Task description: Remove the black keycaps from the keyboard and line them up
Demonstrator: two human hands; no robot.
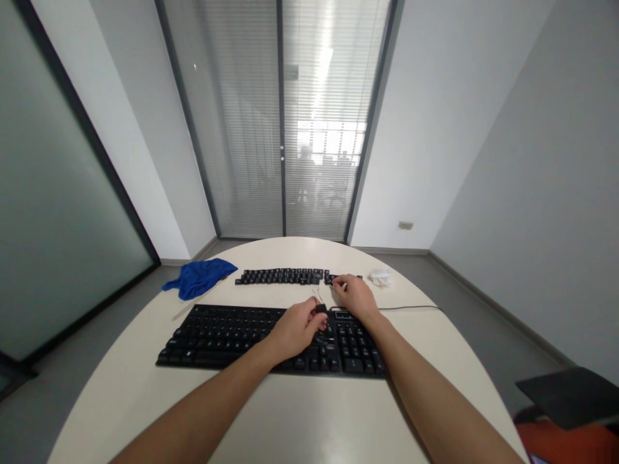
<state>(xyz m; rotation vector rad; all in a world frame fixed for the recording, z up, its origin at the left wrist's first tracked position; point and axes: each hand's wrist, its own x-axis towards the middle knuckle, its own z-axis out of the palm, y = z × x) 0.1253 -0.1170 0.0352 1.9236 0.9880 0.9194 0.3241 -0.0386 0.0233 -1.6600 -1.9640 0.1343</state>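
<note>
A black keyboard lies across the near middle of a round white table. My left hand hovers over its right part with fingers closed on a small black keycap. My right hand reaches just beyond the keyboard's top right corner, fingers curled and pinching something small that I cannot make out. A thin wire tool lies between the two hands. Behind the keyboard, a row of loose black keycaps is laid out on the table.
A crumpled blue cloth sits at the back left of the table. A small white wad lies at the back right. The keyboard's cable runs off to the right. A dark chair stands at the lower right.
</note>
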